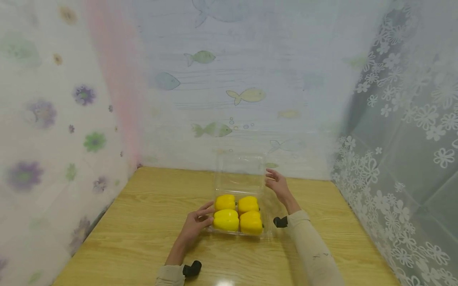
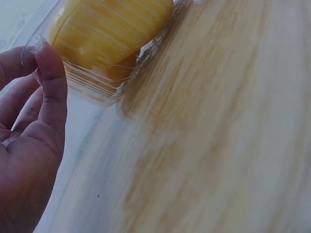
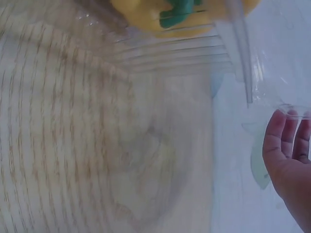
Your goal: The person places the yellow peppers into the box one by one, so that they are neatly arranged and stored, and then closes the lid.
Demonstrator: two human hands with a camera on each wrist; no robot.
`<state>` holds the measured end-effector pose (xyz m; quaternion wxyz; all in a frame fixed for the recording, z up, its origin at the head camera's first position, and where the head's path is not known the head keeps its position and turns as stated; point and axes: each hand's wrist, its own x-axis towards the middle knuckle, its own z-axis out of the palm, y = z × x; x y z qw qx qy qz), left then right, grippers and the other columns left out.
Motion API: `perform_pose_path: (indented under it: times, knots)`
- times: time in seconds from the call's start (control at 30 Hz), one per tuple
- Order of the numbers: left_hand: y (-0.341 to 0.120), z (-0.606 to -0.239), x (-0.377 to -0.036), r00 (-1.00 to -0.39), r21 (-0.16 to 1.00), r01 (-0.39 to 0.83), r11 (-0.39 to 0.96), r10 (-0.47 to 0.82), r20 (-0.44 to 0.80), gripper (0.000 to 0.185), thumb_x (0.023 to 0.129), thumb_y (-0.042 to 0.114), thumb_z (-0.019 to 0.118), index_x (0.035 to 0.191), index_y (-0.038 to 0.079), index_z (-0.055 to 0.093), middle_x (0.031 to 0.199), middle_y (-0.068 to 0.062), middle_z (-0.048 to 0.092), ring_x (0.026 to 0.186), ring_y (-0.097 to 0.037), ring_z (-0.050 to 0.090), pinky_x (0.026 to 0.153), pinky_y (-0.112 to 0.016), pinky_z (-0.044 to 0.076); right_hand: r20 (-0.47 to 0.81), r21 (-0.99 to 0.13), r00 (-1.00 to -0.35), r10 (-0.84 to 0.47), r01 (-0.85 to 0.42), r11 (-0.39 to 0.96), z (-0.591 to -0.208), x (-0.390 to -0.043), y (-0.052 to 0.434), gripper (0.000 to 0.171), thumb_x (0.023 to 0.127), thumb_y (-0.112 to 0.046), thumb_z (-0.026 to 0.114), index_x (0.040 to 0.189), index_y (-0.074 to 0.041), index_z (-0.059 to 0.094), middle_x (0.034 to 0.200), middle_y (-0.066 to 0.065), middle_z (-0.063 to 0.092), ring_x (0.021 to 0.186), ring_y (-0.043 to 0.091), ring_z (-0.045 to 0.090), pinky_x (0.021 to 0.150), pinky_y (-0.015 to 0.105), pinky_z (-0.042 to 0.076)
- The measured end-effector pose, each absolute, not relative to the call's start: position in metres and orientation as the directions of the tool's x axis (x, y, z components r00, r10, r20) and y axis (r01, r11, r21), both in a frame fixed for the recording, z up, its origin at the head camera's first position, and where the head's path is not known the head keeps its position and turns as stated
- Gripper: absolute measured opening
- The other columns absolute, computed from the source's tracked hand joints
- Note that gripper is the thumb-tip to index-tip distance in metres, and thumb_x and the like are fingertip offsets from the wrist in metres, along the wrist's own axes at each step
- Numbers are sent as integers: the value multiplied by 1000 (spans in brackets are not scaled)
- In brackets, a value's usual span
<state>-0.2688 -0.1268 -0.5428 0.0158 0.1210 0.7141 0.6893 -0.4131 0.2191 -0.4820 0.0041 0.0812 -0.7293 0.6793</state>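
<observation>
Four yellow peppers [image 1: 237,214] sit packed in the clear clamshell box [image 1: 239,232] mid-worktop [image 1: 136,222], lid [image 1: 240,171] standing open. Your left hand [image 1: 196,223] steadies the box's near-left corner, fingers straight; your right hand [image 1: 277,183] fingers the lid's edge. Filling looks done, closing isn't.

Wooden table [image 1: 143,222] amid printed curtains [image 1: 404,131]
</observation>
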Motion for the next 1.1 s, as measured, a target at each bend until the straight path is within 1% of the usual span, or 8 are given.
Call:
perform_pose_path:
  times: [0.13, 0.23, 0.3, 0.43, 0.6, 0.8, 0.87, 1.1]
  knots:
    - [-127, -544, -270, -968, 988, 153, 5, 201, 149, 37, 95, 15, 72, 129, 0, 69, 159, -9, 45, 145, -37, 41, 101, -21, 48, 110, -993, -993, -41, -111, 31, -476, -412, 215, 46, 106, -6, 53, 149, 5, 45, 134, 28, 49, 104, 23, 61, 85, 25, 54]
    - [-127, -545, -271, -965, 987, 157, -18, 209, 157, 38, 95, 13, 72, 130, -2, 67, 159, -10, 44, 145, -37, 41, 99, -18, 48, 129, -992, -992, -10, -129, 17, -473, -411, 214, 44, 107, -11, 53, 146, 7, 47, 119, 18, 58, 96, 17, 62, 90, 32, 55]
    - [-127, -546, -272, -963, 986, 165, -26, 212, 167, 38, 95, 12, 71, 130, -3, 67, 159, -12, 43, 145, -39, 40, 98, -18, 48, 145, -989, -989, 4, -145, 7, -472, -410, 213, 44, 106, -12, 54, 144, 9, 48, 109, 11, 60, 93, 15, 61, 89, 32, 56]
    - [-128, -547, -274, -960, 984, 167, -54, 218, 175, 37, 96, 10, 70, 130, -5, 66, 159, -13, 42, 145, -40, 40, 96, -20, 50, 152, -988, -988, 24, -153, -30, -471, -409, 211, 41, 105, -12, 56, 140, 9, 52, 98, 0, 60, 86, 12, 57, 82, 24, 57]
    - [-131, -548, -277, -960, 986, 159, -60, 225, 168, 38, 96, 11, 71, 130, -4, 66, 160, -13, 42, 144, -39, 41, 96, -20, 50, 155, -986, -987, 32, -157, -49, -467, -403, 207, 33, 104, -10, 58, 133, 6, 58, 93, -6, 61, 89, 19, 59, 82, 25, 57]
    - [-129, -549, -275, -958, 984, 159, -82, 230, 174, 38, 97, 11, 70, 131, -5, 65, 160, -14, 41, 136, -39, 51, 94, -23, 53, 212, -977, -976, 41, -213, -24, -470, -398, 209, 31, 104, -16, 59, 127, 5, 60, 96, -5, 63, 91, 20, 60, 91, 37, 57]
    - [-129, -549, -274, -959, 985, 160, -71, 226, 172, 38, 97, 11, 70, 131, -5, 65, 160, -12, 42, 138, -38, 49, 95, -23, 52, 215, -976, -976, 41, -216, -19, -469, -394, 210, 30, 104, -17, 59, 125, 5, 61, 96, -5, 63, 92, 21, 61, 92, 38, 57]
    - [-129, -548, -272, -960, 983, 184, -16, 211, 183, 38, 96, 11, 70, 131, -4, 66, 158, -14, 44, 147, -37, 37, 103, -18, 45, 227, -973, -973, 51, -228, -27, -468, -385, 210, 26, 104, -14, 60, 119, 6, 61, 95, -4, 64, 94, 24, 61, 81, 23, 57]
